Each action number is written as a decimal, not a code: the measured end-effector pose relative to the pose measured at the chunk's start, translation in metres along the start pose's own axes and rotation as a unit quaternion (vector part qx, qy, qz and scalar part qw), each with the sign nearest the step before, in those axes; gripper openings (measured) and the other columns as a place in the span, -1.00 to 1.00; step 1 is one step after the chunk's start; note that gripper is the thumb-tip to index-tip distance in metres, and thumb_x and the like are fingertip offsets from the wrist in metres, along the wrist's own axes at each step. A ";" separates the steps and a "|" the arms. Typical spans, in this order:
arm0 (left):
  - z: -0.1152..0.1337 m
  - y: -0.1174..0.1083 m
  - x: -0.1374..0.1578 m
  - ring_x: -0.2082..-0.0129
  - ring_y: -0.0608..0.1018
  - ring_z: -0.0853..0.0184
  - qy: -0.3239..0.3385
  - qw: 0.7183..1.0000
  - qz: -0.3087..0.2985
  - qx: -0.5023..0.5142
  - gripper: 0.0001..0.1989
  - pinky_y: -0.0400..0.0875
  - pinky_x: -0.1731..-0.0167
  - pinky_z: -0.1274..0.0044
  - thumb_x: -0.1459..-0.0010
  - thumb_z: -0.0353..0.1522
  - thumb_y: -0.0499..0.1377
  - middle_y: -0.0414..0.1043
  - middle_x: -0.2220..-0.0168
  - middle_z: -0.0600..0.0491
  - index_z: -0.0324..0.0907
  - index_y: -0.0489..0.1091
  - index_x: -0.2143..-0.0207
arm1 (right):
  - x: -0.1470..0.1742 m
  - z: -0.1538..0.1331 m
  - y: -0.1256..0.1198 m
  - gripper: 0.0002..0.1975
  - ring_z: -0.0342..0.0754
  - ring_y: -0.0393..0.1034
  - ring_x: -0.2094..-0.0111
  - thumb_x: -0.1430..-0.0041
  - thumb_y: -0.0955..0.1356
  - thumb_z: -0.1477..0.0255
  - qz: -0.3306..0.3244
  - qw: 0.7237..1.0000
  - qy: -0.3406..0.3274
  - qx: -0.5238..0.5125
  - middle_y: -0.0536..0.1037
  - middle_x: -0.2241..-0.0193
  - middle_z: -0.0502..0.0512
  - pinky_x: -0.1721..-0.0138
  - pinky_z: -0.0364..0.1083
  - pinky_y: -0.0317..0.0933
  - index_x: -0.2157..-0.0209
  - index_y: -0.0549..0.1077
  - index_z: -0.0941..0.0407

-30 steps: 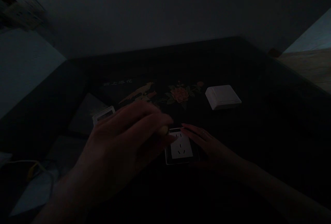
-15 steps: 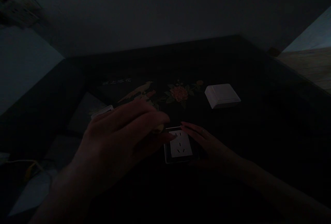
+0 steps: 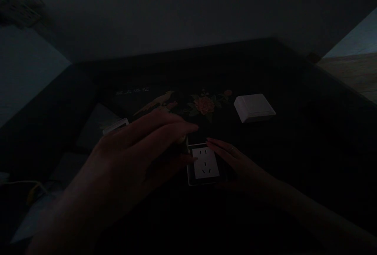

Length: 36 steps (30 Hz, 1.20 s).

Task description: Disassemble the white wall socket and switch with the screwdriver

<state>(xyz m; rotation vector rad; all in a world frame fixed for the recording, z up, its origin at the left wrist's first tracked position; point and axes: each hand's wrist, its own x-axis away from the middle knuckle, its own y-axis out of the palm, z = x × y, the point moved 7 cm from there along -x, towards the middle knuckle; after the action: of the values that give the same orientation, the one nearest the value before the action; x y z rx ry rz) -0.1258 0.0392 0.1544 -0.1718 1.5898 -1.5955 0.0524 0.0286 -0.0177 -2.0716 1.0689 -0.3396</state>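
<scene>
The scene is very dark. A wall socket point(image 3: 205, 164), with a white slotted face and a dark border, lies face up on the dark tabletop. My right hand point(image 3: 235, 162) holds it along its right side, fingertips on the upper right corner and the thumb low in shadow. My left hand point(image 3: 141, 145) is curled over the socket's left edge, fingers and thumb around a small yellowish thing point(image 3: 182, 140). Most of that thing is hidden by the hand, so its kind cannot be made out. The left thumb tip overlaps the socket's left side in view.
A white box-shaped piece point(image 3: 255, 107) sits right of a printed peony point(image 3: 204, 105) on the dark table. Behind my left hand is a white-rimmed piece point(image 3: 116, 125). A pale cable point(image 3: 26, 182) runs at the lower left. A grey wall point(image 3: 182, 15) rises behind.
My left fingertips have lifted and spread a little from the thumb, and the yellowish thing between them has shifted slightly upward. My right hand and the socket have stayed put.
</scene>
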 end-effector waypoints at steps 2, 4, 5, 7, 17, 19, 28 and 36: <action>0.000 -0.001 0.004 0.09 0.61 0.37 0.003 1.000 -0.025 -0.002 -0.63 0.50 0.04 0.65 -0.36 -0.33 0.06 0.48 -0.08 0.13 0.02 0.30 -0.20 | 0.001 0.000 0.000 0.04 0.14 -0.02 -0.39 -0.08 0.51 0.40 0.003 1.000 -0.003 0.002 0.04 -0.40 0.26 -0.29 0.19 0.12 -0.41 -0.15 -0.04; 0.000 -0.002 0.007 0.07 0.61 0.40 0.000 0.999 -0.042 -0.013 -0.58 0.50 0.02 0.65 -0.39 -0.34 0.00 0.45 -0.13 0.17 0.07 0.23 -0.26 | 0.001 0.000 0.000 0.04 0.14 -0.02 -0.39 -0.08 0.52 0.40 0.003 1.000 -0.004 0.004 0.03 -0.41 0.26 -0.29 0.18 0.12 -0.41 -0.15 -0.04; -0.001 -0.003 0.008 0.08 0.62 0.39 -0.003 0.999 -0.041 -0.018 -0.59 0.52 0.05 0.64 -0.40 -0.33 -0.01 0.46 -0.12 0.18 0.09 0.24 -0.26 | 0.002 0.001 0.000 0.04 0.14 -0.02 -0.39 -0.08 0.52 0.39 0.001 1.000 -0.003 0.004 0.03 -0.41 0.26 -0.29 0.18 0.12 -0.41 -0.15 -0.03; -0.002 -0.004 0.007 0.14 0.63 0.38 -0.014 0.999 -0.013 -0.029 -0.64 0.54 0.14 0.64 -0.38 -0.33 0.04 0.52 -0.02 0.19 0.07 0.31 -0.19 | 0.002 0.002 0.000 0.03 0.14 -0.03 -0.39 -0.08 0.52 0.39 -0.006 1.000 0.002 0.004 0.02 -0.41 0.26 -0.30 0.18 0.11 -0.41 -0.14 -0.03; -0.002 -0.005 0.005 0.07 0.60 0.35 -0.006 0.999 -0.017 -0.039 -0.67 0.50 0.06 0.60 -0.40 -0.26 0.01 0.51 -0.05 0.15 0.03 0.33 -0.16 | 0.000 0.000 -0.001 0.00 0.14 -0.01 -0.38 -0.07 0.53 0.38 -0.002 1.000 -0.005 0.013 0.06 -0.40 0.30 -0.29 0.16 0.12 -0.39 -0.07 0.03; -0.003 -0.008 0.007 0.09 0.60 0.38 -0.022 0.999 -0.011 -0.036 -0.69 0.49 0.08 0.61 -0.40 -0.29 0.02 0.52 -0.03 0.21 0.08 0.35 -0.14 | 0.000 -0.001 -0.001 -0.01 0.14 0.00 -0.38 -0.06 0.53 0.38 0.000 1.000 -0.009 0.013 0.06 -0.39 0.31 -0.29 0.16 0.13 -0.39 -0.06 0.05; 0.001 -0.011 0.008 0.19 0.57 0.42 -0.012 1.000 0.005 -0.024 -0.88 0.45 0.23 0.62 -0.33 -0.37 0.15 0.49 0.12 0.15 -0.05 0.43 0.10 | -0.001 -0.001 -0.002 0.01 0.16 0.00 -0.38 -0.05 0.53 0.39 -0.009 1.000 0.005 0.012 0.05 -0.40 0.31 -0.29 0.17 0.12 -0.39 -0.05 0.06; 0.003 -0.012 0.009 0.26 0.60 0.39 -0.017 1.000 -0.011 -0.011 -0.80 0.49 0.38 0.62 -0.38 -0.30 0.07 0.51 0.16 0.17 0.07 0.41 0.00 | 0.001 -0.001 -0.001 0.02 0.16 0.01 -0.38 -0.07 0.52 0.37 0.002 1.000 -0.012 0.016 0.07 -0.39 0.30 -0.29 0.19 0.13 -0.41 -0.11 0.01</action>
<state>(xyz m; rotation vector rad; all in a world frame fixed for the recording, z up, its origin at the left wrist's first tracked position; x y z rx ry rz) -0.1348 0.0294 0.1611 -0.2288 1.5848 -1.5847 0.0528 0.0280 -0.0165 -2.0407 1.0470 -0.3267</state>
